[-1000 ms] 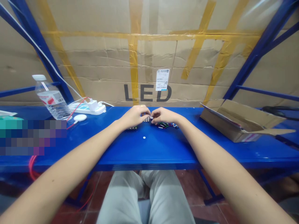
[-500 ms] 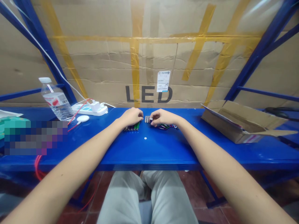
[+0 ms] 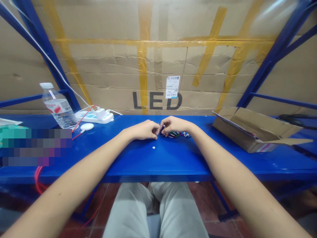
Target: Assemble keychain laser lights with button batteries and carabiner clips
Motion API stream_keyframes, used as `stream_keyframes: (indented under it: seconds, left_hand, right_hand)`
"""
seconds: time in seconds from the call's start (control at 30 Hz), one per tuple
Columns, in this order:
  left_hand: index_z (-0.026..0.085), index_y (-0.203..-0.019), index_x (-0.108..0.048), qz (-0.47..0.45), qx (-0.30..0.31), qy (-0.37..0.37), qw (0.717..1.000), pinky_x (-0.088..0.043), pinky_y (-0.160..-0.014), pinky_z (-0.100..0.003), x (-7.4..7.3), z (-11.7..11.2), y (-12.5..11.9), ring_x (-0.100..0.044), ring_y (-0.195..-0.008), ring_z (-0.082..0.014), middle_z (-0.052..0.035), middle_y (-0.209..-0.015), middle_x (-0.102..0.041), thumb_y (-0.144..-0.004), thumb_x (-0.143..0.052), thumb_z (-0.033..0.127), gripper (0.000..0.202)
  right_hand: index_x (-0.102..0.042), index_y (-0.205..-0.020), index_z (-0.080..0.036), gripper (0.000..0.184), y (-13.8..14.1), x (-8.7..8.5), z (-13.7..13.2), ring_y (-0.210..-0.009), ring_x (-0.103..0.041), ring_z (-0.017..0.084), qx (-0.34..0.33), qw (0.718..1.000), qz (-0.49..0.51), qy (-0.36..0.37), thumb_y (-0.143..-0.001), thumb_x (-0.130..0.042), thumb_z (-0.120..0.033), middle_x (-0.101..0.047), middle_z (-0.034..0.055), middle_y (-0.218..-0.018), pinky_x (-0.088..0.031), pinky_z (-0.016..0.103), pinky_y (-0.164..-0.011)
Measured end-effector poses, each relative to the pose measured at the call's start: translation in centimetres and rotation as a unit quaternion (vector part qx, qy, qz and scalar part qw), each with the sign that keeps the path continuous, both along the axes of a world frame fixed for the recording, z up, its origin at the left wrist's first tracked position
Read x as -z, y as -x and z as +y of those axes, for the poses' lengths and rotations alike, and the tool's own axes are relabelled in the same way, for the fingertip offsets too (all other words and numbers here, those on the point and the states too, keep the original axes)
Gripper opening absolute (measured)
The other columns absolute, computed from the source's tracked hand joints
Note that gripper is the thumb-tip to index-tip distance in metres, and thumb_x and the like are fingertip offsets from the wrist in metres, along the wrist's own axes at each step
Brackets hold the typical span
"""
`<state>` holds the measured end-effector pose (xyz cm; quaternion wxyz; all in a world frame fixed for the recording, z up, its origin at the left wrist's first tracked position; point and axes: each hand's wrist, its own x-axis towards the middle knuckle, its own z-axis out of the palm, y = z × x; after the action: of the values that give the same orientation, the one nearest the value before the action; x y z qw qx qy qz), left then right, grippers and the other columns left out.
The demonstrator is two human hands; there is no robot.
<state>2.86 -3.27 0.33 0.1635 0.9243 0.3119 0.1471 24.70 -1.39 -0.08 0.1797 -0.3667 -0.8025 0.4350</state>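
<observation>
Small purplish piece (image 3: 163,129) sits in the fingers of the right hand (image 3: 170,126), above the bench (image 3: 158,165), around the middle of its width and toward the far side. Right fingers are closed on it, thumb against forefinger; its exact shape is too small to make out.

Left hand (image 3: 148,130) lies just left of it, palm down and low over the bench, fingertips near the right hand's. Its fingers are curled; cannot tell whether they grip anything.

Coloured metal pieces (image 3: 175,135), green, purple and silver among them, lie in a loose cluster under and to the right of the right hand, partly hidden by it. White dot (image 3: 154,147) shows on the bench, nearer than both hands.

Farther right: open carton (image 3: 234,136), flaps spread; beyond it, a dark coil (image 3: 292,119).

Left side: water bottle (image 3: 58,109), tilted in view, white cap on; right of it, a power strip (image 3: 107,118) with a white plug (image 3: 100,113) in it. White round pad (image 3: 87,127) with a red cord lies nearer.

Far side: cardboard panel (image 3: 119,72), yellow-taped, printed "LED".
</observation>
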Motion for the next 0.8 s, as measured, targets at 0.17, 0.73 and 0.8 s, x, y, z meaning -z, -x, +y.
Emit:
stream_keyframes:
  seconds: [0.17,0.73,0.8]
  left_hand:
    - [0.019,-0.081,-0.068,-0.066,-0.024,-0.006,0.997,-0.046,-0.066,-0.026,-0.4,-0.3,0.0,-0.063,-0.073,-0.0156,-0.0004,-0.078,-0.070,-0.079,-0.065,0.023,0.005]
    - [0.015,-0.092,-0.061,-0.270,-0.074,0.021,0.960,-0.048,-0.068,-0.028,1.5,1.0,-1.3,-0.063,-0.072,-0.0139,-0.0014,-0.077,-0.068,-0.077,-0.070,0.017,0.017]
    - [0.015,-0.090,-0.063,-0.287,-0.097,-0.003,0.953,-0.048,-0.071,-0.028,1.5,1.4,-1.2,-0.062,-0.075,-0.0138,-0.0017,-0.080,-0.067,-0.076,-0.069,0.015,0.015]
  right_hand:
    - [-0.068,-0.080,-0.017,0.016,0.0,-0.3,-0.2,-0.064,-0.068,0.017,-0.007,1.000,-0.002,-0.019,-0.065,-0.072,-0.019,-0.072,0.0005,-0.068,-0.053,0.027,-0.062]
    - [-0.065,-0.070,-0.014,0.029,1.0,-0.8,-0.6,-0.048,-0.048,0.010,0.106,0.987,0.074,-0.098,-0.070,-0.074,-0.041,-0.056,-0.0016,-0.052,-0.037,0.025,-0.050]
    - [-0.067,-0.076,-0.013,0.031,0.8,-0.9,-0.5,-0.052,-0.050,0.011,0.113,0.985,0.063,-0.114,-0.073,-0.072,-0.043,-0.058,-0.0010,-0.056,-0.039,0.026,-0.053]
